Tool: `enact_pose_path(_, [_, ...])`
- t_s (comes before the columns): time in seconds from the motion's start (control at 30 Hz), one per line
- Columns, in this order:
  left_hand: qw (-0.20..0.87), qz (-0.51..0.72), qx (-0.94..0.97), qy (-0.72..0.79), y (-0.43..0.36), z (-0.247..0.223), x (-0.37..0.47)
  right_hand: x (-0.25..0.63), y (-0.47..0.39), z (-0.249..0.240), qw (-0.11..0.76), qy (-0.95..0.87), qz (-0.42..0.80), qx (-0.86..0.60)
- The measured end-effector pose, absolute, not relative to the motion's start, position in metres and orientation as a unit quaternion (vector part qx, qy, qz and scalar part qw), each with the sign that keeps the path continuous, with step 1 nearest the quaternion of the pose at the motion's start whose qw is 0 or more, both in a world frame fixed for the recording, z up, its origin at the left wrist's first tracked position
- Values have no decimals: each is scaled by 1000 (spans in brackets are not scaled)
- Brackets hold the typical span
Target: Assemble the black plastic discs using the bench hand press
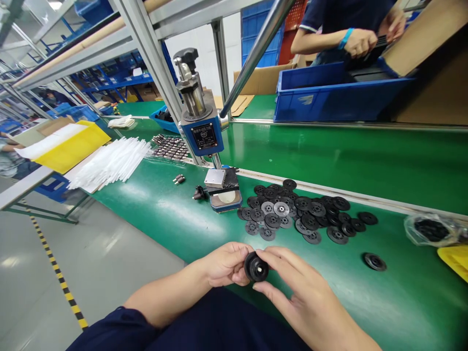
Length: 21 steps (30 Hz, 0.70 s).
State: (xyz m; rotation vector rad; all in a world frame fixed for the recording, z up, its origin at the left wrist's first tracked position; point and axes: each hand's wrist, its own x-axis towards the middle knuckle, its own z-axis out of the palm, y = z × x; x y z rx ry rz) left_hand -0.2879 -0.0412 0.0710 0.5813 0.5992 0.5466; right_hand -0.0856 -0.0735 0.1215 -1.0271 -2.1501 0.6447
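Left hand [228, 265], right hand [305, 287]: fingers holding black flanged wheel [257, 277] between them. Step: apparently fitting or checking; next move seems to need steady alignment.

toward eleven o'clock from the middle of the view, a black nameplate [204, 139] on the blue head [221, 139] of the bench press [194, 103] bears a top line of chinese characters, apparently ending 手动压力机 ("manual press"). under it sits a round emblem [204, 134]; the smaller lines toward six o'clock are too fine to read.
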Motion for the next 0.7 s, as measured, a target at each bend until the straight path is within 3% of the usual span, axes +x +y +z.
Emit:
enact_pose_path(0.4, [880, 301, 261, 260, -41, 75, -289, -85, -70, 119, 351, -821, 246, -377])
enact_pose_path(0.7, [781, 362, 377, 341, -37, 86, -293, -87, -66, 98, 377, -800, 210, -417])
